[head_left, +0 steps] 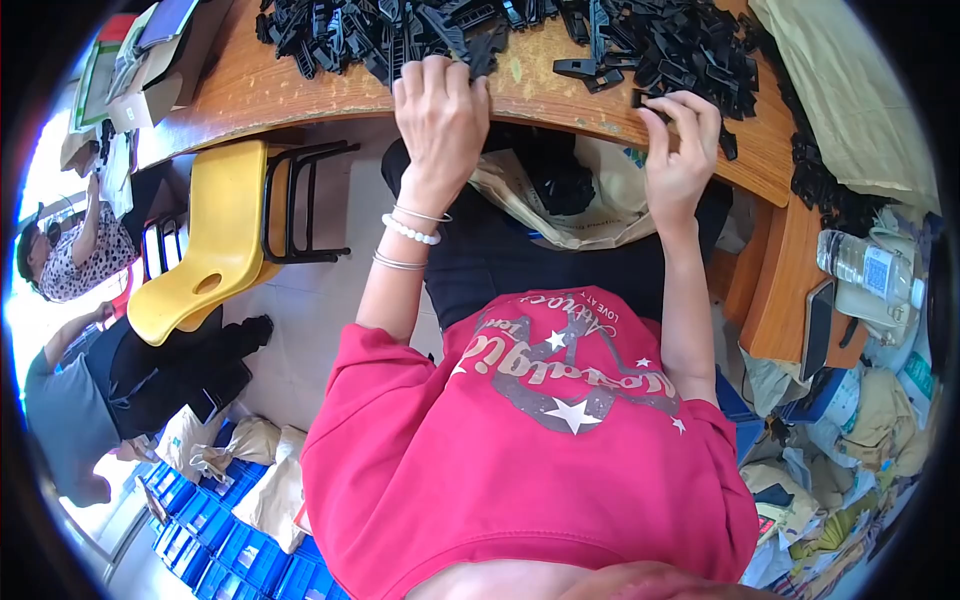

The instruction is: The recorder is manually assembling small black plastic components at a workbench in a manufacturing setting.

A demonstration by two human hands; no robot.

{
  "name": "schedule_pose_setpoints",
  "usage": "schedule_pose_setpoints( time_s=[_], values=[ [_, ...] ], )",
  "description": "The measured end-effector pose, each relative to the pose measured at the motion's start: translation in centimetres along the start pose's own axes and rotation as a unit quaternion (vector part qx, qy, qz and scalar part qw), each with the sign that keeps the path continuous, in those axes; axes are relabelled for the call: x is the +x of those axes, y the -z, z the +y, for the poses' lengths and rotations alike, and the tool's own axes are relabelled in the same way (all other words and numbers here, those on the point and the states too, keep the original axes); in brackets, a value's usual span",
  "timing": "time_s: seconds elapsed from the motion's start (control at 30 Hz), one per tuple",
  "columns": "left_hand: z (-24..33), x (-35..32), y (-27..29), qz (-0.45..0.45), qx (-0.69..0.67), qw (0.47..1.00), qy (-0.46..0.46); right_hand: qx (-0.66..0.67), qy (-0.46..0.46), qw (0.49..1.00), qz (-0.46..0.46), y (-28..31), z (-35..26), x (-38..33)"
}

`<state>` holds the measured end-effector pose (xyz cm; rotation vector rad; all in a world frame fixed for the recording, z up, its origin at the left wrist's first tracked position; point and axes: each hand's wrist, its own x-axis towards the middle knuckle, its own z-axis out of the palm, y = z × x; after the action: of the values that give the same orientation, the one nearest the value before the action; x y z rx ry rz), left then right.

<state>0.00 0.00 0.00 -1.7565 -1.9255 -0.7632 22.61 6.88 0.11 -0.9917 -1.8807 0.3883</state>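
Pinched thumb-to-finger, a black part point(638, 98) sits in my right hand point(683, 150) over the table point(540, 88), likely for fine control, while my left hand point(441, 118) curls at the left pile point(335, 40), its hold hidden from here.

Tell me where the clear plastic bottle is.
In the head view, the clear plastic bottle is at the far right, beyond the right hand, just above a dark flat object and below a large beige sheet.

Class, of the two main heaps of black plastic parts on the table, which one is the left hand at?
The left heap: the left hand is at its near edge, whereas the right hand is beside the right heap.
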Motion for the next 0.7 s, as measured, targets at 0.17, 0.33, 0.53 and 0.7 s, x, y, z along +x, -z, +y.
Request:
schedule_pose_setpoints(
  time_s=[0.17,0.33,0.53,0.7],
  values=[
    [-0.1,0.4,-0.4,0.034,-0.016,0.999,-0.025,0.279,-0.185,0.942,0.021,0.1,-1.1,-1.3],
    [0.2,2.1,-0.9,-0.087,0.07,0.992,-0.066,0.454,-0.286,0.844,-0.007,0.7,0.3,-0.4],
    [-0.1,2.7,0.0,-0.129,-0.078,0.974,-0.168,0.575,-0.326,0.748,-0.06,1.9,0.8,0.0],
    [0.3,3.0,1.0,-0.178,-0.147,0.963,-0.136,0.404,-0.328,0.846,-0.116,1.8,-0.5,-0.2]
  ],
)
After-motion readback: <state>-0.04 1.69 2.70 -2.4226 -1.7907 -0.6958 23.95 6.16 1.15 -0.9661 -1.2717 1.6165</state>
